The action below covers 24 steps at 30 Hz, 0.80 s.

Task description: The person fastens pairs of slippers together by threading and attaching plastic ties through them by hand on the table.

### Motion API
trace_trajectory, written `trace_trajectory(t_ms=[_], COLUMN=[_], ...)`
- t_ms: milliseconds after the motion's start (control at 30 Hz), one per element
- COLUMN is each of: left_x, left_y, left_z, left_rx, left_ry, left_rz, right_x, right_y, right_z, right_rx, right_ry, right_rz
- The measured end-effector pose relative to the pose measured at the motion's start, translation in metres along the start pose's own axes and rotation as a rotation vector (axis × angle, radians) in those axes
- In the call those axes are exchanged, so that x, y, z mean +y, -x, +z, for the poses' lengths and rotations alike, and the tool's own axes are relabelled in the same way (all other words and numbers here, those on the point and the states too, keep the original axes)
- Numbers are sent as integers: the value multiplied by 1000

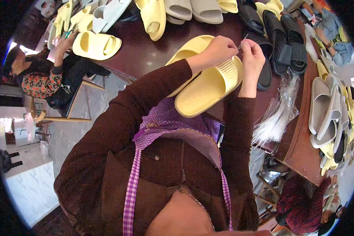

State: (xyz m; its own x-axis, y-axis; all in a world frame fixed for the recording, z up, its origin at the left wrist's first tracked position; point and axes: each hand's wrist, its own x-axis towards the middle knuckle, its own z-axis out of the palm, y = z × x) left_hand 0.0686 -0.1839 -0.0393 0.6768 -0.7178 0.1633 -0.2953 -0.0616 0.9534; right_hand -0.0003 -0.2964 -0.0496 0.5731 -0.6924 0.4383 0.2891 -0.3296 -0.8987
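Observation:
A pair of yellow slide slippers lies at the near edge of the table in front of me, the front slipper (202, 92) overlapping the rear slipper (188, 48). Above their ribbed straps, my left hand (218, 51) is closed in a pinch. Facing it, my right hand (252, 57) pinches too, thumb against fingers. Between the fingertips runs a thin clear plastic strand (240, 46), its end poking up past the right fingers. How the strand passes around the slippers is hidden by my hands.
Black slippers (275, 39) sit right of my hands, beside a bundle of clear plastic strands (277, 114). Yellow and grey slippers (206, 10) line the table's (141, 49) far side; more slippers (320, 104) are stacked at right. Another person (43, 78) sits at left, others at right.

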Motion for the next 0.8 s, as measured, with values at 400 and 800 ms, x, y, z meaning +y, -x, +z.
trace_trajectory(t_ms=[400, 800], left_x=[7, 12], left_y=[-1, 6], left_z=[-13, -16], left_rx=[2, 63], left_ry=[314, 353], left_rz=[-84, -29], right_x=[-15, -30], right_y=[0, 9], right_z=[-6, -5], right_rx=[-119, -271], right_ry=[-303, -150], right_rz=[222, 279])
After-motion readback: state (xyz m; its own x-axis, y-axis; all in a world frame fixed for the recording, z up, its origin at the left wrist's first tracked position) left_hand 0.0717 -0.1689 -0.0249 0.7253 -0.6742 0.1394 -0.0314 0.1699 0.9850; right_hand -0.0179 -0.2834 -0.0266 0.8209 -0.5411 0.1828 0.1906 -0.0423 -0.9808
